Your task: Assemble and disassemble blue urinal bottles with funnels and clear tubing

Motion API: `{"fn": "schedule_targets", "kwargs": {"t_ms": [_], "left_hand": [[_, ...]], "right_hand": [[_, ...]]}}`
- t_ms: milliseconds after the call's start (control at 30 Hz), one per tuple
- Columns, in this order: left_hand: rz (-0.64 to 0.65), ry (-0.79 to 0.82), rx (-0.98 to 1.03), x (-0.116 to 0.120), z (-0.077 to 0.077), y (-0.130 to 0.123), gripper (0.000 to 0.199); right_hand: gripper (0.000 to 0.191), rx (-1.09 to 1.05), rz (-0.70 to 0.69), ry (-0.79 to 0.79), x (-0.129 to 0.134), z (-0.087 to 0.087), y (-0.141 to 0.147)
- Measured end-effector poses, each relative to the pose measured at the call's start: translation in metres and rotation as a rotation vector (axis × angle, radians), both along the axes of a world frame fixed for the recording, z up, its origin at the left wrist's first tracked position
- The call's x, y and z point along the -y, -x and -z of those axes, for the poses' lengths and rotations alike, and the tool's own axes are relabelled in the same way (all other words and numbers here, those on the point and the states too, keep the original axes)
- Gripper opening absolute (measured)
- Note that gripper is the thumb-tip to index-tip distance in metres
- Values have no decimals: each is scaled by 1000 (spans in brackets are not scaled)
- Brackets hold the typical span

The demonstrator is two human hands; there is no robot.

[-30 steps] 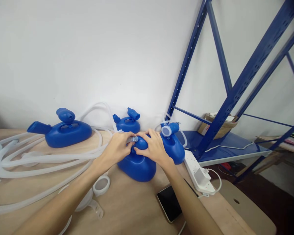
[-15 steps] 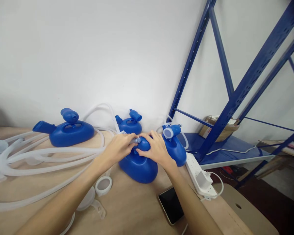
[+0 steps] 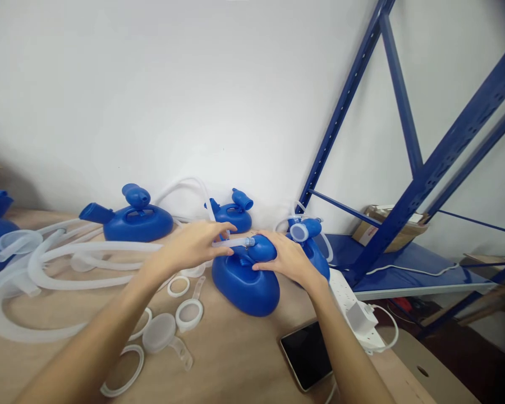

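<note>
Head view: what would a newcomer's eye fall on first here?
First, the blue bottle at the centre, with the right hand around its round top and the left hand at the clear tube there. Then the pale hoses looped across the left of the table, and the tall blue rack at right.

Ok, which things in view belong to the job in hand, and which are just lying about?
Belong to the job:
front blue bottle
rounded blue top piece, in the right hand
clear tube, at the left hand
likely: white rings, looped tubing

Just lying about:
phone
power strip
cardboard box
</note>
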State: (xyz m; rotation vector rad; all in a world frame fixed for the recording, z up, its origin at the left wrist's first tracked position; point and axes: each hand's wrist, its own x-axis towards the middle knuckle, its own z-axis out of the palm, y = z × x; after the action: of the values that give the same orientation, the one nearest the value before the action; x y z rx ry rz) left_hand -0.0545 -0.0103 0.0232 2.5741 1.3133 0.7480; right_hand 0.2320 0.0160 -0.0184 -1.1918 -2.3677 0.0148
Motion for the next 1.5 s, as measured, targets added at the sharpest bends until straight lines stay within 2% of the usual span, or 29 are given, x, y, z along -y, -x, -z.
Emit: {"fn": "schedule_targets", "kwargs": {"t_ms": [100, 200, 333, 467, 533, 600, 667, 733, 833, 900, 1000, 1167, 1267, 1333, 1367, 1433, 1500], "left_hand": [[27, 30, -52, 9, -9, 18, 38], [56, 38, -74, 16, -7, 12, 52], [52, -13, -68, 18, 12, -25, 72], [55, -30, -46, 7, 36, -51, 72], [32, -24, -41, -1, 45, -55, 68], [19, -26, -23, -9, 52, -56, 64], [8, -35, 5, -14, 57, -58, 60], [-1, -41, 37, -17, 61, -61, 58], [-13, -47, 72, -17, 65, -65, 57], [-14, -53, 87, -17, 66, -67, 55], [-8, -79, 105, -17, 69, -68, 54], [-30, -107, 83, -18, 79, -77, 61], [-58, -130, 36, -18, 84, -85, 62], [-60, -148, 26, -20, 80, -84, 61], [-59, -157, 45, -21, 74, -80, 60], [-64, -178, 113, -23, 55, -63, 60], [-57, -201, 191, -21, 28, -35, 63]], "right_hand": [[90, -29, -16, 85, -1, -2, -5], [94, -74, 14, 86, 0, 0, -3], [85, -41, 27, -10, 5, 1, 6], [84, -38, 28, -13, 8, 0, 5], [97, -106, 66, 26, 5, 1, 2], [121, -232, 114, 72, 0, 4, 0], [146, -429, 113, 200, -5, 7, 0], [163, -649, 66, 430, -9, 9, -1], [169, -837, 16, 760, -13, 11, -10], [169, -873, 24, 857, -17, 15, -20], [157, -907, -13, 892, -25, 26, -34], [87, -874, -105, 907, -30, 45, -34], [59, -826, -91, 934, -23, 45, -23], [53, -817, -95, 921, -16, 39, -18], [59, -816, -107, 919, -14, 35, -17], [85, -787, -124, 949, -11, 26, -19], [110, -721, -122, 996, -11, 19, -24]]}}
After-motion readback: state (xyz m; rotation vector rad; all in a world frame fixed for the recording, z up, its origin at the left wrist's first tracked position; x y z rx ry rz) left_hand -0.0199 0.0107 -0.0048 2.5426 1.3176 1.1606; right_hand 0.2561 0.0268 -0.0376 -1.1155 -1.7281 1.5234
